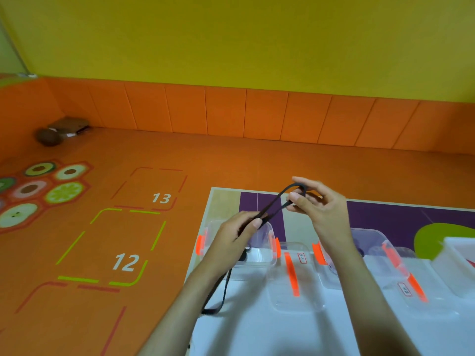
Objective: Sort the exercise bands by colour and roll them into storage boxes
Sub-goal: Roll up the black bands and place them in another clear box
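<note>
Both hands hold one black band (273, 202) up over the white table (257, 330). The left hand (239, 233) curls its fingers round the band's middle, thumb on top. The right hand (317, 204), up at 1 o'clock from the left, pinches the looped end with thumb and fingertips. The rest of the band hangs down toward 7 o'clock. A clear box (268, 241) with orange clips sits under the left hand.
</note>
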### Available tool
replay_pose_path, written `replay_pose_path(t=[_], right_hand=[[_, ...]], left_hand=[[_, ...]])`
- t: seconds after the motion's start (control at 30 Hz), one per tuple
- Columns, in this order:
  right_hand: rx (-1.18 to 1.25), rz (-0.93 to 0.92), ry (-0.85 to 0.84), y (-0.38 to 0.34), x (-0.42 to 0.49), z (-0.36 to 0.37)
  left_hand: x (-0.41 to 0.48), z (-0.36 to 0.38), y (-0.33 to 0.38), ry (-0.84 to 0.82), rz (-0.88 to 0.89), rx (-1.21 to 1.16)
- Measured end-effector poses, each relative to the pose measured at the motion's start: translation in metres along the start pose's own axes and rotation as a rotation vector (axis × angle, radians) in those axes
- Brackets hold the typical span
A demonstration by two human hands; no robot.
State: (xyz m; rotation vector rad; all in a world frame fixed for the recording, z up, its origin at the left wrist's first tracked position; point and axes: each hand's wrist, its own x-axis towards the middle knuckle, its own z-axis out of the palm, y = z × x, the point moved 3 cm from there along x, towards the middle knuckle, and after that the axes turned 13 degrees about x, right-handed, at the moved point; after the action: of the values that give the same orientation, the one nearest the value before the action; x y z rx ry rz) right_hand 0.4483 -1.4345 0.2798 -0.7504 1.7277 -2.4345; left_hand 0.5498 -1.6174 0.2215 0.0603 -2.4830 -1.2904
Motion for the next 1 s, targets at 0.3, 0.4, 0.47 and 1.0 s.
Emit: replay_pose_path(t=[0.3, 0.4, 0.47, 1.0], right_hand=[[-0.033, 0.003, 0.068, 0.007, 0.0, -0.006], [-0.161, -0.039, 0.055, 0.005, 0.0, -0.012], [-0.217, -0.055, 0.058, 0.004, -0.001, -0.014], [-0.517, -0.027, -0.249, -0.013, -0.001, -0.006]], left_hand=[[0.005, 0.0, 0.01, -0.148, -0.043, 0.056], [0.006, -0.004, 0.008, -0.176, -0.055, 0.056], [0.008, -0.003, 0.009, -0.206, -0.027, 0.134], [0.016, -0.03, 0.031, -0.221, 0.161, 0.692]])
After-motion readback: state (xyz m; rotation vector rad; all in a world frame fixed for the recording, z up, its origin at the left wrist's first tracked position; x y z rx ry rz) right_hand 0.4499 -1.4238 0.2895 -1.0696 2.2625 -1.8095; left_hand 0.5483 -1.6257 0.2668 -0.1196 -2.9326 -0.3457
